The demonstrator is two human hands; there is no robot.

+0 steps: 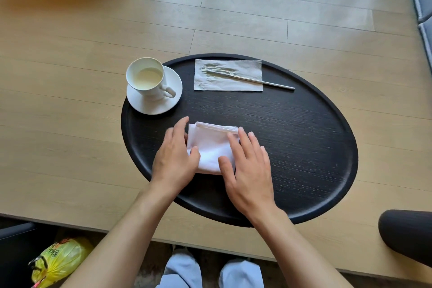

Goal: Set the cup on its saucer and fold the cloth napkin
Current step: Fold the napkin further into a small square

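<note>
The left hand (pixel 174 156) lies open, fingers extended, pressing flat on the left edge of the folded white cloth napkin (pixel 211 145). The right hand (pixel 247 163) lies equally open and flat on the napkin's right edge; neither hand grips anything. The napkin rests on the near-left part of the black oval tray (pixel 304 147), long axis running near to far. At the tray's far left, the cup (pixel 147 79) stands upright on its saucer (pixel 155 103), handle pointing right and toward the person.
</note>
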